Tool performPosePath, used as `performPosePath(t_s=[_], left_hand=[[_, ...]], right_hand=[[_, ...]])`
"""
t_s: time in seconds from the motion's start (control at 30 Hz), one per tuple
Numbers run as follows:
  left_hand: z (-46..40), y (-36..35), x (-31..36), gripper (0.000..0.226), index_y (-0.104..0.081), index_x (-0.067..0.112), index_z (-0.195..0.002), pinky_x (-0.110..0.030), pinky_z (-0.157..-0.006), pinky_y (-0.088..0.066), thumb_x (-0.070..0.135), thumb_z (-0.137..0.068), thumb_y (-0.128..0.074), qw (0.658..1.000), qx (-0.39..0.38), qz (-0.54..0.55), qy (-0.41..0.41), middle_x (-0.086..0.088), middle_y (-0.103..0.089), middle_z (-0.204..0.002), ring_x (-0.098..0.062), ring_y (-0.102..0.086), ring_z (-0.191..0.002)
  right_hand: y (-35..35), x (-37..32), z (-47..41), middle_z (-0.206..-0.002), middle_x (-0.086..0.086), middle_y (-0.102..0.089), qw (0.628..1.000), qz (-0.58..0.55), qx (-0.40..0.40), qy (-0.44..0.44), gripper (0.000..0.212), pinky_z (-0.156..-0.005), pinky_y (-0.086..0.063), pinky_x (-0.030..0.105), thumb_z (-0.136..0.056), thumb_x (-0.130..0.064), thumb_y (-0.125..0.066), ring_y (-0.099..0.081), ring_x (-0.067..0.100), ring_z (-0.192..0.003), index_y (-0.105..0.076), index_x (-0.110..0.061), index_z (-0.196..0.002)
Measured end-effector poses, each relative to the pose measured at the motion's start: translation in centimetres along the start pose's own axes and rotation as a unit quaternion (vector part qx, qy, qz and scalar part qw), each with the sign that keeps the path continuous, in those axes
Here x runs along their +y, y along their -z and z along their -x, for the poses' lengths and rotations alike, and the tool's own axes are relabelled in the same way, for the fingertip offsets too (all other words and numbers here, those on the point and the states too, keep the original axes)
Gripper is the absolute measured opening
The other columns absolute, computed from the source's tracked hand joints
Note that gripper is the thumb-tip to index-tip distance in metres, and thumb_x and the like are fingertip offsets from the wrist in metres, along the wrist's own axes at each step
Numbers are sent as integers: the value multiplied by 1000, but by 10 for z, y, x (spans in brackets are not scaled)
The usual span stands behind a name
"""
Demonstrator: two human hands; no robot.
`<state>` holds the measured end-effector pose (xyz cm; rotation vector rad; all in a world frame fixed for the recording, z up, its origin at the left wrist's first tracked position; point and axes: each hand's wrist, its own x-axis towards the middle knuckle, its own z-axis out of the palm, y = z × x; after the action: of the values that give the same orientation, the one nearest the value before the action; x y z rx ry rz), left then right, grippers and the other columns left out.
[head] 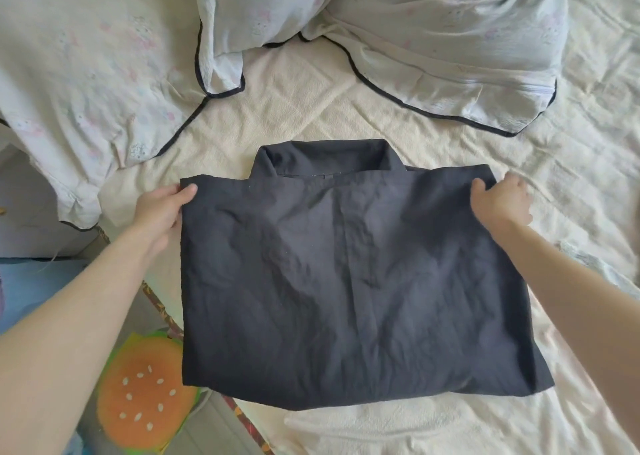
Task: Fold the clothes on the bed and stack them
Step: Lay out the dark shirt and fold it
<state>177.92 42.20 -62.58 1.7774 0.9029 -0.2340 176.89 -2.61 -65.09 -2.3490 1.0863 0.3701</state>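
Observation:
A black collared shirt lies folded into a rectangle on the cream bedsheet, collar pointing away from me. My left hand pinches its upper left corner, thumb on top of the cloth. At the upper right corner my right hand grips the cloth with curled fingers. Both forearms reach in from the bottom corners of the view.
A pale printed quilt with black piping is bunched at the back left. Pillows in the same fabric lie at the back. The bed's left edge runs diagonally; a burger-shaped cushion sits on the floor beside it.

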Motion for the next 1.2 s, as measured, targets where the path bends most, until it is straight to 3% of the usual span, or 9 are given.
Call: performPosePath(t_s=[0.1,0.17,0.3,0.43,0.5,0.7,0.9,1.07,1.2], left_hand=[[-4,-3,0,11,-63,16,-103,-12,-51,-48,19,-92,-61,999,28,39,2,8,-63,-82,-1,-61,-65],[-5,0,0,8,-65,15,-96,-20,-68,-53,21,-93,-60,996,59,65,-17,5,-65,-87,-6,-63,-75],[-16,10,-4,13,-58,15,-85,-37,-88,-46,25,-92,-61,996,74,41,-41,-7,-58,-99,-20,-55,-94],[-14,7,-13,43,-54,3,-126,-38,-99,-47,26,-92,-63,998,58,15,-20,-7,-60,-125,-21,-59,-112],[-5,8,-21,43,-52,3,-129,-32,-92,-48,24,-93,-61,999,47,-7,-22,-3,-59,-125,-19,-59,-109],[45,18,-68,33,-57,8,-122,-31,-84,-46,27,-96,-56,997,31,-69,-9,-4,-61,-119,-21,-58,-106],[120,26,-151,51,-47,8,-131,-40,-82,-41,42,-93,-55,980,40,-141,137,-10,-51,-134,-33,-50,-117],[156,25,-182,53,-44,11,-136,-43,-93,-41,42,-95,-52,967,69,-70,235,-6,-45,-143,-32,-43,-128],[166,25,-184,57,-35,11,-142,-41,-106,-40,41,-96,-50,879,76,243,404,-10,-37,-148,-26,-40,-134]], right_hand=[[-3,-4,-12,-75,12,-50,981,-183,-11,-62,15,-57,-38,31,-87,-14,-50,-50,26,-80,-52,-9,-73],[-3,-6,-19,-68,7,-44,967,-249,1,-53,21,-54,-33,31,-85,-12,-51,-43,21,-68,-46,-14,-64],[5,-9,-28,-70,-2,-50,964,-263,19,-23,8,-64,-42,32,-87,-20,-56,-50,19,-76,-61,-14,-84],[2,6,-23,-113,1,-59,979,-202,-16,-4,42,-90,-47,34,-89,-30,-58,-58,19,-99,-53,-15,-128],[2,20,-11,-126,3,-56,987,-160,-8,6,49,-97,-42,35,-91,-32,-56,-55,22,-112,-46,-14,-135],[2,84,39,-129,21,-51,998,-23,7,49,45,-103,-35,44,-95,-29,-50,-45,38,-122,-49,-1,-130],[4,154,89,-115,21,-54,1000,6,-5,-17,39,-95,-35,40,-96,-35,-45,-45,34,-115,-60,-1,-110],[2,183,120,-76,9,-46,984,-132,-6,-119,27,-63,-33,32,-92,-35,-48,-45,25,-76,-50,-13,-75],[2,192,146,-79,3,-52,902,-346,-35,-257,15,-60,-42,27,-94,-24,-56,-49,16,-65,-55,-10,-100]])
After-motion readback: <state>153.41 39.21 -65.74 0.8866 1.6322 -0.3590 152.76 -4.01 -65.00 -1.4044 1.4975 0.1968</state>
